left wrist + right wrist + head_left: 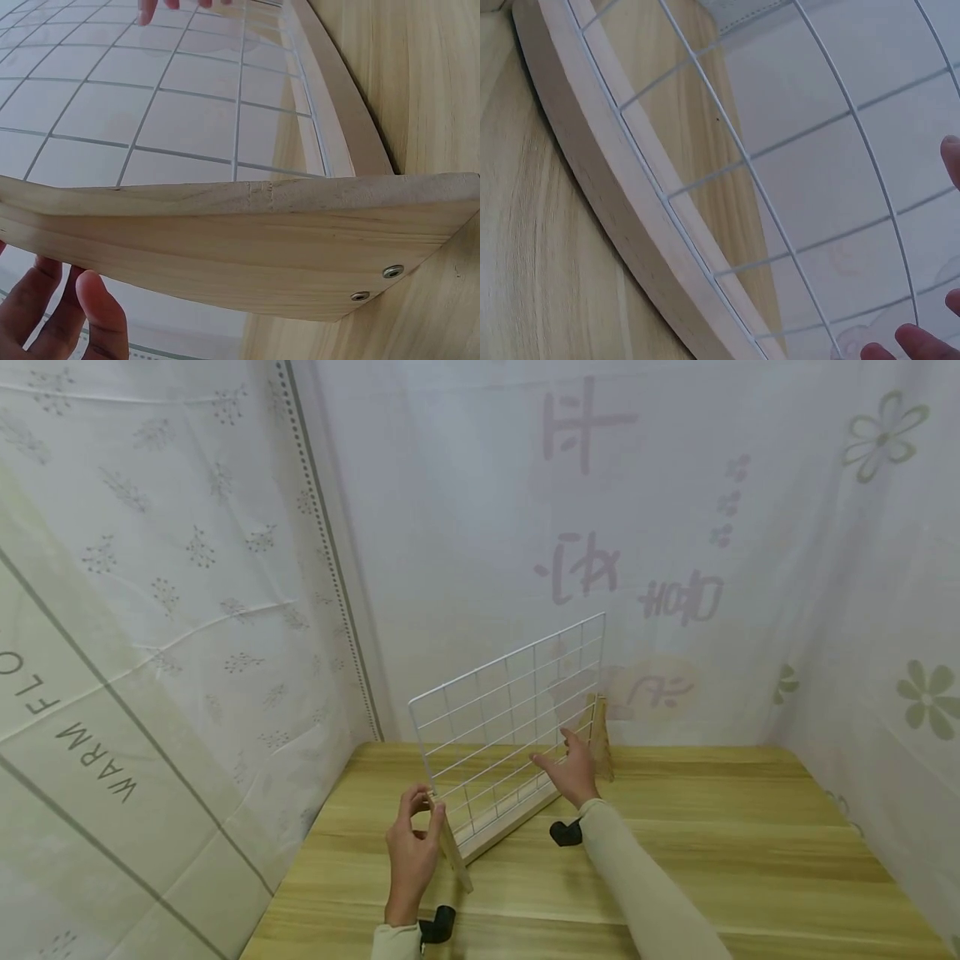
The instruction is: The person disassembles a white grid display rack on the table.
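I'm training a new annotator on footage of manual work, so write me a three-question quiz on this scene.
1. True or false: the lower edge of the white wire grid panel runs along the straight pale wooden bar.
2. In the left wrist view, how many round metal fasteners show on the flat pale wooden end board? A: one. B: two. C: four.
3. Which hand is at that board's upper end?

Key: 1. True. 2. B. 3. The left hand.

Wooden stand (512, 825): pale, grooved, diagonal on the tabletop (712, 860)
Wire grid (506, 662): white, standing, bottom edge in that groove
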Motion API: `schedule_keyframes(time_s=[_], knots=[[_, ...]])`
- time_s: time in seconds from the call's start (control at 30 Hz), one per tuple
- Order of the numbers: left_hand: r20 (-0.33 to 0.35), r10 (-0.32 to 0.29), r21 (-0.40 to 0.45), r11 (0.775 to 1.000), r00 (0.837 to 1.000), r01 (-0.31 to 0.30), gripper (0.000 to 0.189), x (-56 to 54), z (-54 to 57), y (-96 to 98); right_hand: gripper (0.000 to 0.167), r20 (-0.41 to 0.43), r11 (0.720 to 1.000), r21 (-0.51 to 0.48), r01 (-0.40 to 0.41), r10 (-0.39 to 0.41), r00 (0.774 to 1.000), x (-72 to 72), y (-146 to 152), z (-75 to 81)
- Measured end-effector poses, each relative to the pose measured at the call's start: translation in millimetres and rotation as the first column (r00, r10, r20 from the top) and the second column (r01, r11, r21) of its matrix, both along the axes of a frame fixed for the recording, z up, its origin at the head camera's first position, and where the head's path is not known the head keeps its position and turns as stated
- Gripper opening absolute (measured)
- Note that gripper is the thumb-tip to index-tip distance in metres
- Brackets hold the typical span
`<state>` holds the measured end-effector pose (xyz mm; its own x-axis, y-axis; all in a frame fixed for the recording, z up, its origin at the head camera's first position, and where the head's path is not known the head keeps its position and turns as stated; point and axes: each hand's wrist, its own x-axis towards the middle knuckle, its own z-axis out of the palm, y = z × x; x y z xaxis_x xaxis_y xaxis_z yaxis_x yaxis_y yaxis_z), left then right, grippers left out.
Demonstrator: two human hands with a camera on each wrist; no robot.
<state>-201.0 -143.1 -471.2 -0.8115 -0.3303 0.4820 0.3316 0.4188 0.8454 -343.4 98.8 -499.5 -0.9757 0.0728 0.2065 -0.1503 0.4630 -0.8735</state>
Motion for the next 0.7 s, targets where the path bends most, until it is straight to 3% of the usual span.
schedule_keyframes(time_s=[0.23, 0.5, 0.7], knots=[[0.007, -0.006, -0.002, 1.0, 1.0, 0.006, 0.031, 0.2, -1.2, -1.6, 0.082, 0.059, 0.996, -0.082, 0.021, -0.016, 0.998, 4.7, -14.4, 2.4], [0.011, -0.003, 0.023, 1.0, 1.0, 0.003, 0.033, -1.4, -6.7, -0.4, 0.062, 0.011, 0.987, -0.096, 0.13, -0.129, 0.992, 0.9, -21.4, -2.8], [0.004, -0.005, 0.031, 0.999, 1.0, 0.005, 0.032, -0.4, -3.4, 1.1, 0.056, -0.011, 0.986, -0.09, 0.143, -0.145, 0.989, 0.3, -21.2, -7.1]])
